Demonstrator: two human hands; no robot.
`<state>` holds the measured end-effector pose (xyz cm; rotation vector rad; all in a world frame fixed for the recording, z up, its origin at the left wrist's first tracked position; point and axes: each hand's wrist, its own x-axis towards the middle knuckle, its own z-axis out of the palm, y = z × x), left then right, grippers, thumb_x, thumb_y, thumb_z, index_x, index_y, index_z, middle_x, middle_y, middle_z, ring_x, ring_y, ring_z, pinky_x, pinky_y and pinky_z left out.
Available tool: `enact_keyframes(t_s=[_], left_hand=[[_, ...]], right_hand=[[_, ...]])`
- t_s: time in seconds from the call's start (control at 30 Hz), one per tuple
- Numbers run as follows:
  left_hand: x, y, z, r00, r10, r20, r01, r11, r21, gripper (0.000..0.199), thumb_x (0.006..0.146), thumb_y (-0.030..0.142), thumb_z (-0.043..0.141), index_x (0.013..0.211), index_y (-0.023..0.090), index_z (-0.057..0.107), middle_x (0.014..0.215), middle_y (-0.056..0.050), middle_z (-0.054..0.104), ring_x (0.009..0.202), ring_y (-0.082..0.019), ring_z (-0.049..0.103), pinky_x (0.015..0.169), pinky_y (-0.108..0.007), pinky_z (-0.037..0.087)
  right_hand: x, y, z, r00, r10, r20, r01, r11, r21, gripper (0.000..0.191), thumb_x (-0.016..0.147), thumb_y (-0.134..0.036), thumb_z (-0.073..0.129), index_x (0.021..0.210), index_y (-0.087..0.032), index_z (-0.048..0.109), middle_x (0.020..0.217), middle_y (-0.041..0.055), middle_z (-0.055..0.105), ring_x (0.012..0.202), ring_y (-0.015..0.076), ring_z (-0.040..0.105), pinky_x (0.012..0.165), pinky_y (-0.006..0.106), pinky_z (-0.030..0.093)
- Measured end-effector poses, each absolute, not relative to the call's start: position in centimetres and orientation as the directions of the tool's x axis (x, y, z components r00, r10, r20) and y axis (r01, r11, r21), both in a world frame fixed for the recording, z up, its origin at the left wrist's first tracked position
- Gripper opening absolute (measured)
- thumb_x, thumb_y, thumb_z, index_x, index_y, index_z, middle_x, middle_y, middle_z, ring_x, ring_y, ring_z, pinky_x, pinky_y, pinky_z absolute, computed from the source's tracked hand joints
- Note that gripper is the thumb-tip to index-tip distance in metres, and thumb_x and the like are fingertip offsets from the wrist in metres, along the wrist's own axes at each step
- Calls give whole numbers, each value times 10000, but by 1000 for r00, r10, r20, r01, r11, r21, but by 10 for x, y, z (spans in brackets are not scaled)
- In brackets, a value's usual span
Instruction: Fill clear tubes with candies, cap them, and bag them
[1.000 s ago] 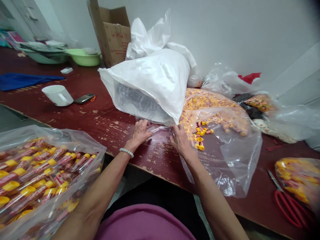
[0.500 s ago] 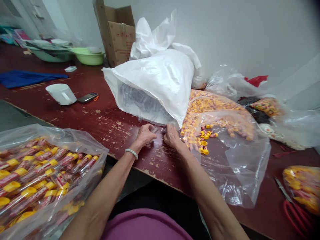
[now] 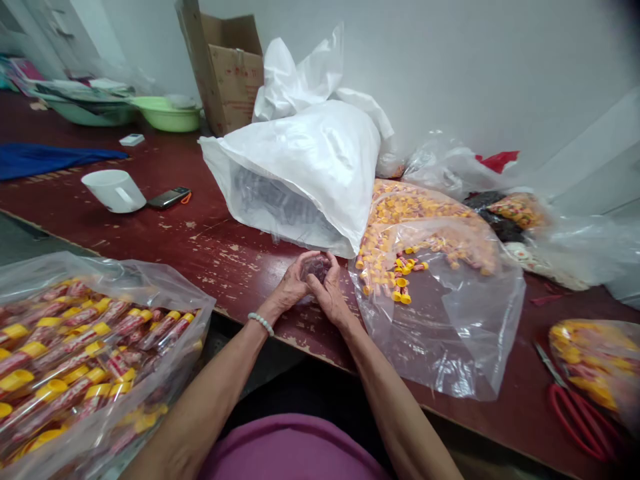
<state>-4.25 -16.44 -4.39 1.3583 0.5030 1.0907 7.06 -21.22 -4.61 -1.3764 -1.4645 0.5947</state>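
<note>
My left hand [image 3: 293, 283] and my right hand [image 3: 331, 290] are cupped together around a cluster of clear tubes [image 3: 316, 268] at the table's front edge. Fingers of both hands curl round the cluster from either side. Just behind them lies a big white sack [image 3: 310, 160], its mouth facing me, with many clear tubes [image 3: 280, 207] inside. To the right, a clear plastic bag [image 3: 470, 320] holds a heap of yellow caps with red-and-white pieces [image 3: 420, 207]. At the left, another bag holds filled tubes with yellow caps [image 3: 70, 340].
A white mug [image 3: 113, 191] and a phone [image 3: 170, 197] stand on the red table [image 3: 200, 267] at the left. Behind are green basins [image 3: 167, 115] and a cardboard box [image 3: 233, 80]. Red-handled scissors [image 3: 575, 413] and a small bag of caps [image 3: 595, 363] lie at the right.
Both hands have come together and closed round a cluster of clear tubes. Before, they were apart at the sack's mouth. The view has shifted slightly.
</note>
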Motion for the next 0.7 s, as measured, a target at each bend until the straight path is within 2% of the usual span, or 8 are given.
enact_keyframes(t_s=[0.1,0.23,0.37,0.47,0.57,0.7], left_hand=[[-37,-166,-49,404,855,324,-286,-218,933,673,592,163,775,1189,182,466,1158,-110,609,1047,-219,601,938,-364,467],[-32,-174,-48,389,870,303,-102,-286,953,740,551,128,768,1217,194,454,1139,-83,614,1001,-216,622,896,-349,496],[-27,-183,-42,413,865,286,-38,-298,954,755,556,118,753,1238,193,437,1141,-81,626,1029,-217,622,900,-346,502],[-24,-187,-39,433,856,283,-1,-314,949,639,556,131,765,1144,145,514,1109,-105,649,1024,-225,627,926,-363,490],[-22,-189,-38,452,855,254,-6,-282,960,515,578,119,746,1062,119,568,1053,-115,676,956,-221,652,906,-380,506],[-20,-189,-40,479,824,302,-11,-339,941,531,602,115,729,1112,113,579,1110,-131,661,989,-224,641,919,-378,505]], right_hand=[[72,-229,-43,56,959,276,392,233,-890,938,778,-506,591,1453,-150,45,1495,169,179,1385,250,220,1131,449,220],[76,-248,-47,80,957,280,267,250,-931,927,793,-481,597,1461,-203,17,1542,119,89,1424,220,120,1155,441,164],[78,-257,-53,167,948,271,119,254,-960,906,773,-449,629,1455,-226,77,1533,102,154,1414,223,172,1147,440,203],[78,-260,-52,235,939,250,-8,259,-966,899,747,-406,661,1443,-241,115,1505,101,227,1383,232,261,1122,442,270],[77,-262,-47,264,936,235,-122,274,-954,813,730,-369,676,1389,-237,218,1463,101,302,1346,228,336,1094,416,327],[76,-262,-43,289,934,209,-113,250,-962,765,728,-355,681,1350,-215,258,1400,109,382,1272,224,430,1082,412,346]])
